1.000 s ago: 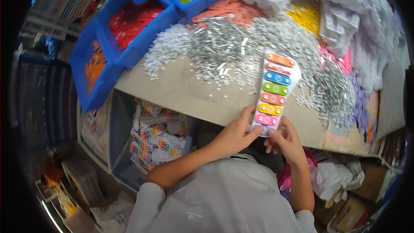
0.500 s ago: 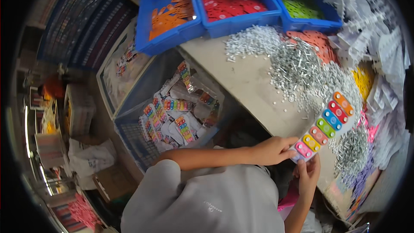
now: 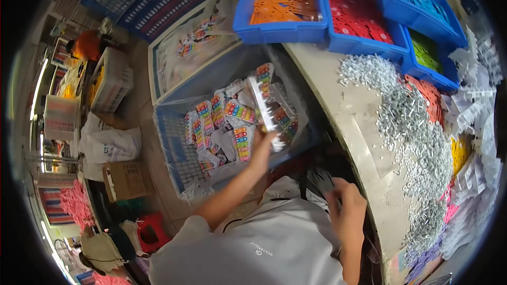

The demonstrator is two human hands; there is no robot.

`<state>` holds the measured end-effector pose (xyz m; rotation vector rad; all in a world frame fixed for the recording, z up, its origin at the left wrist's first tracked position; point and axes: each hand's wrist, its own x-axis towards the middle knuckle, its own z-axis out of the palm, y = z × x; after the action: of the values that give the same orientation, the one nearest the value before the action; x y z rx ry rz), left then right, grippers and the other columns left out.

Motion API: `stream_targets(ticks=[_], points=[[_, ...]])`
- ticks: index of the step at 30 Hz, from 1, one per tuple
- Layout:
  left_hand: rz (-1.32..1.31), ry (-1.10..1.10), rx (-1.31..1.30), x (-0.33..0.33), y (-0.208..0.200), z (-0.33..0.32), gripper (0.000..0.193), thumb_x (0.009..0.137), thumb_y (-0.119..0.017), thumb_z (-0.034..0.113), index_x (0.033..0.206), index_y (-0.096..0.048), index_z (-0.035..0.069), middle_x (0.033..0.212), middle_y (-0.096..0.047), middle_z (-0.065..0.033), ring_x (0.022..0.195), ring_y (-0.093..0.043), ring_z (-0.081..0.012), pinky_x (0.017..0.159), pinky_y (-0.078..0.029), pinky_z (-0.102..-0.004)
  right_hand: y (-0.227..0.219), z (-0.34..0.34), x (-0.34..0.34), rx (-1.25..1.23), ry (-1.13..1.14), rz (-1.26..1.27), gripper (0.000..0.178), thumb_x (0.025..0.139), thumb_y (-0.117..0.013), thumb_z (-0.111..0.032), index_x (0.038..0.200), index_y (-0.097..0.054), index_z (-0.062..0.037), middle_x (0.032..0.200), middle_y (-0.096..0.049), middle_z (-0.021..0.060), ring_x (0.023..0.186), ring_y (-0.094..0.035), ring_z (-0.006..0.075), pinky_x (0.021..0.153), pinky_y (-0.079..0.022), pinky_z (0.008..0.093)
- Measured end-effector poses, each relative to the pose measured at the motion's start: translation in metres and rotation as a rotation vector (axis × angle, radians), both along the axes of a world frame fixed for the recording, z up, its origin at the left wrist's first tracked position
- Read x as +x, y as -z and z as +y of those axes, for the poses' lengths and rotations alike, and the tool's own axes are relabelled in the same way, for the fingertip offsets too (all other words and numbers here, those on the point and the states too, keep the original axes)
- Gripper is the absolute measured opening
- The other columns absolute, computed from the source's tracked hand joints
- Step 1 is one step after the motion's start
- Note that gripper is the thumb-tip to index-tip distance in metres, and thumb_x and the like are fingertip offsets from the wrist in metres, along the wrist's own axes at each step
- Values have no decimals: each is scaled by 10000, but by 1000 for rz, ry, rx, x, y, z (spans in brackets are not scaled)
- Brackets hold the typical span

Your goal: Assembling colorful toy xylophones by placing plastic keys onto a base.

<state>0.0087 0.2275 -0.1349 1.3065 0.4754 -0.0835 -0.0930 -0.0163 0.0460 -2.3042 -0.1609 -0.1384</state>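
My left hand [image 3: 260, 154] grips one end of a toy xylophone [image 3: 262, 106], tilted up so mainly its narrow white side with small pegs shows. It is over a blue crate [image 3: 177, 148] lined with clear plastic. Inside lie several similar xylophones [image 3: 242, 142] with rainbow-coloured bars on white bases. My right hand [image 3: 348, 206] is in front of my body, beside the table edge, with its fingers curled inward. Whether it holds anything is hidden; a dark grey shape [image 3: 319, 181] shows just past its fingertips.
On the table [image 3: 322, 82] at right are piles of small metal pins [image 3: 404, 119]. Blue bins of orange [image 3: 288, 8], red [image 3: 359, 18], green and blue bars stand behind. White plastic bases [image 3: 470, 111] are heaped far right. A second lined crate [image 3: 195, 47] adjoins the first.
My left hand has carried the xylophone left, from over the table to above the crate, turning it edge-on. My right hand has let go of it and drawn back. The view has shifted left.
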Motion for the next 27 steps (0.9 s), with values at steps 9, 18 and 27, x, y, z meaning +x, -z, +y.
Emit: stream_targets(ticks=[9, 18, 27], points=[[597, 89, -424, -43, 245, 224, 398, 873, -638, 323, 1180, -640, 69, 916, -705, -116, 813, -693, -269, 743, -574, -461, 35, -25, -29, 11, 352, 250, 122, 951, -626, 4, 1071, -609, 14, 790, -625, 105, 662, -560, 152, 587, -442, 283], [359, -209, 780, -4, 217, 346, 479, 725, -810, 284, 1127, -691, 53, 1120, -703, -147, 1084, -659, -272, 899, -507, -423, 42, -13, -12, 9, 338, 293, 91, 959, -620, -10, 1044, -610, 22, 821, -638, 111, 671, -554, 152, 578, -419, 286], [474, -246, 1370, 67, 190, 341, 809, 715, -857, 387, 1339, -507, 10, 1172, -645, -237, 1179, -602, -383, 992, -470, -453, 46, -3, -7, -53, 263, 293, 71, 952, -624, -11, 1020, -627, 8, 785, -634, 126, 664, -584, 182, 598, -460, 304]])
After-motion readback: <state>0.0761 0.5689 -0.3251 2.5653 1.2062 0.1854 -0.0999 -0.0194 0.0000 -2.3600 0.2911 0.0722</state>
